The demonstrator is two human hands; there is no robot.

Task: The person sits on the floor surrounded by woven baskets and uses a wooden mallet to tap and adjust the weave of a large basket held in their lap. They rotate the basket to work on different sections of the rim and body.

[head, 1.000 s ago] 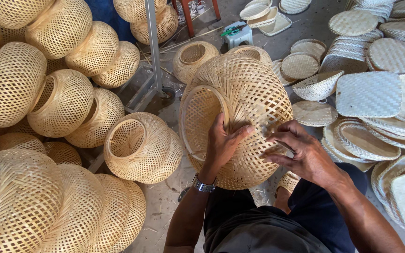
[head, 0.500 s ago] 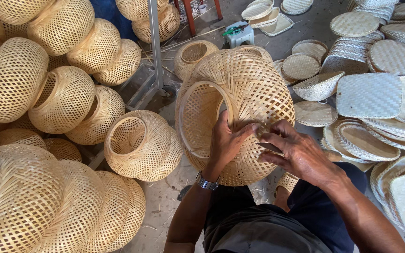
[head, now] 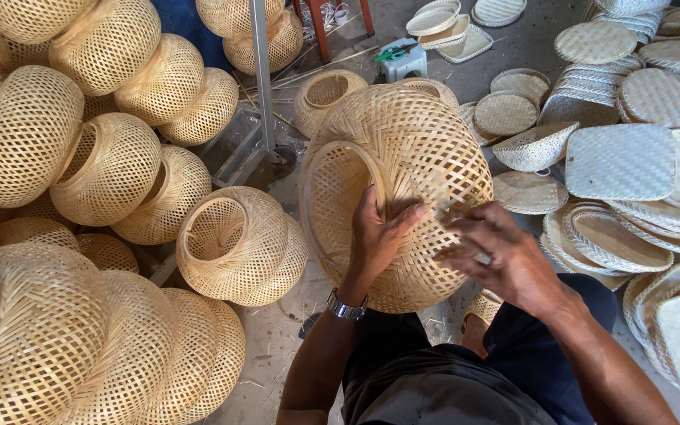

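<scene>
Pressed flat, my left hand [head: 375, 240] steadies the basket [head: 399, 189] beside its open rim, while my right hand [head: 505, 256] pinches a loose strip [head: 452, 212] on its woven side. That basket sits tilted over my knees. Finished baskets [head: 80, 165] crowd my left, flat woven trays [head: 622, 161] lie to my right, and a watch [head: 346, 307] circles the left wrist.

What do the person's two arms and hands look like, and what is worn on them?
Both forearms are bare, with no sleeves showing and no gloves. The left hand has a silver metal wristwatch on its wrist. The right hand appears to wear nothing; its wrist shows no band.
</scene>
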